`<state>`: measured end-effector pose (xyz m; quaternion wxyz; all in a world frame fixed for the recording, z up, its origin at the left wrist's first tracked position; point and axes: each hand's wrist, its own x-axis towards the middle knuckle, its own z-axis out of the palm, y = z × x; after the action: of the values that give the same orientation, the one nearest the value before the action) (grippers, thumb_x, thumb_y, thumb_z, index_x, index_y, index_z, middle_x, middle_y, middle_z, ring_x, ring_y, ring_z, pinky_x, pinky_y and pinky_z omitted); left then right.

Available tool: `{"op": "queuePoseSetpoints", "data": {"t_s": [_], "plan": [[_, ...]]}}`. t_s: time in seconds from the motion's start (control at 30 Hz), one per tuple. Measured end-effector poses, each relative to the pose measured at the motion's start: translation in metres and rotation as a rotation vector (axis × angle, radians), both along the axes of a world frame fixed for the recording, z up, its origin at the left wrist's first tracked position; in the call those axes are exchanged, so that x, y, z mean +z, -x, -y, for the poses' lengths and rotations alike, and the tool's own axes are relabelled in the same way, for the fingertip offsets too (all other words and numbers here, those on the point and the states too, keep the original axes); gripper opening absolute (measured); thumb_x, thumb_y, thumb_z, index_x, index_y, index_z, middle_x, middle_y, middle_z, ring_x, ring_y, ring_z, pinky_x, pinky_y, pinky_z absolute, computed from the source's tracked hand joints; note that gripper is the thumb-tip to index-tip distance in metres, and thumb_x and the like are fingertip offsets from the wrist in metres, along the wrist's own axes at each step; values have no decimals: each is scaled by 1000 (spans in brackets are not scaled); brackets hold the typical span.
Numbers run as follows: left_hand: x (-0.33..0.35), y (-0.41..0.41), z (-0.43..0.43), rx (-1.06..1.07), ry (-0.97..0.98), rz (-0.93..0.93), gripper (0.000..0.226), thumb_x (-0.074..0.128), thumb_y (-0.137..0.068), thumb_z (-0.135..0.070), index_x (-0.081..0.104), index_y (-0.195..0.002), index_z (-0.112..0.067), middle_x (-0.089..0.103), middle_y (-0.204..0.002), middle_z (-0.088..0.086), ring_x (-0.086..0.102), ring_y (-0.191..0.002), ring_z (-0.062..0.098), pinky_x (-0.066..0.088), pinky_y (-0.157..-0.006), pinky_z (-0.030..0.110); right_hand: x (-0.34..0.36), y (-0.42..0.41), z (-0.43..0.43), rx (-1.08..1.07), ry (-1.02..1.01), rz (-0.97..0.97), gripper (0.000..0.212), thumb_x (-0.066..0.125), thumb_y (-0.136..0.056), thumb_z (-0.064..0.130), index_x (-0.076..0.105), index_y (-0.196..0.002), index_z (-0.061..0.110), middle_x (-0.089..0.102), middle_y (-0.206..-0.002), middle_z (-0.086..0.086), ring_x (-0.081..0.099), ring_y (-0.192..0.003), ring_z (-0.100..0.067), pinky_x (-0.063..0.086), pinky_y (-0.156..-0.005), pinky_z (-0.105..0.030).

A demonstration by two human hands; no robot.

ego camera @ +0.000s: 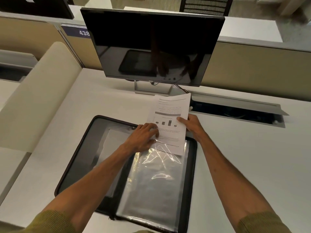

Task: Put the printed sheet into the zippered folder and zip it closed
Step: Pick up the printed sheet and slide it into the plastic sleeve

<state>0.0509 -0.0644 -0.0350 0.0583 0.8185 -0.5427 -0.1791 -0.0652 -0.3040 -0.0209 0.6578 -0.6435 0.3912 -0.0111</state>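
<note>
1. Two bare forearms with olive-green sleeves pushed up reach over a pale grey-white surface (244,157) toward an opened black zippered folder (80,158) that lies flat on it.
2. The folder's right half carries glossy clear plastic sleeves (151,182) that catch the light; its left half shows a dark grey inner pocket.
3. A white printed sheet with text, a table and a small bar chart (170,121) lies tilted across the folder's far right corner, its near end over the top of the plastic sleeves and its far end reaching out past the folder toward the monitor stand.
4. The left hand (144,137) rests palm-down with fingers curled at the sheet's left edge, where paper meets the sleeve opening; whether it pinches the plastic or only presses it is unclear.
5. The right hand (190,123) holds the sheet's right edge, thumb on top of the paper and fingers beneath.
6. A dark, switched-off flat monitor on a silver stand (151,46) stands just beyond the sheet, and an open cable trough (235,113) runs along the surface to the right.
</note>
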Motion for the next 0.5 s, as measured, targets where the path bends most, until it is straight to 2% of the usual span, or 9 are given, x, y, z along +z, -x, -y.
{"op": "queuePoseSetpoints", "data": {"t_s": [0.07,0.13,0.23,0.33,0.4,0.5], "plan": [[-1,0,1,-5,7,3,26,65,-103,-39,60,-127,-30,44,-158,-5,39,-152,20,33,-127,44,3,-9,2,-102,61,3,39,64,-105,19,61,-142,7,70,-136,-15,71,-118,-32,62,-96,-45],[-1,-1,3,13,18,4,25,62,-104,-40,60,-126,-29,47,-154,-5,43,-147,19,37,-123,42,8,-17,4,-151,98,-11,37,58,-108,19,58,-143,7,68,-137,-15,70,-120,-33,60,-101,-47],[-1,-2,8,23,39,53,24,57,-107,-41,59,-126,-28,54,-144,-6,50,-134,17,44,-114,38,12,-20,8,-106,164,-55,36,52,-109,13,54,-145,7,64,-142,-15,66,-125,-32,58,-104,-49],[-2,-3,12,32,60,86,20,59,-106,-39,59,-122,-28,60,-131,-8,55,-120,16,49,-104,36,12,-10,8,-20,165,-58,41,55,-108,12,53,-149,10,62,-144,-11,64,-128,-30,57,-106,-50],[-4,-3,13,42,65,96,18,57,-107,-38,59,-120,-27,62,-124,-8,56,-114,16,50,-100,36,8,2,10,27,120,-78,42,57,-107,9,54,-149,10,64,-144,-12,66,-124,-30,60,-100,-48],[-7,-2,14,50,83,92,18,54,-109,-38,61,-120,-24,65,-121,-7,57,-111,17,50,-96,36,1,18,13,77,23,-133,39,61,-103,6,59,-143,6,68,-138,-16,72,-101,-23,65,-74,-35]]}}
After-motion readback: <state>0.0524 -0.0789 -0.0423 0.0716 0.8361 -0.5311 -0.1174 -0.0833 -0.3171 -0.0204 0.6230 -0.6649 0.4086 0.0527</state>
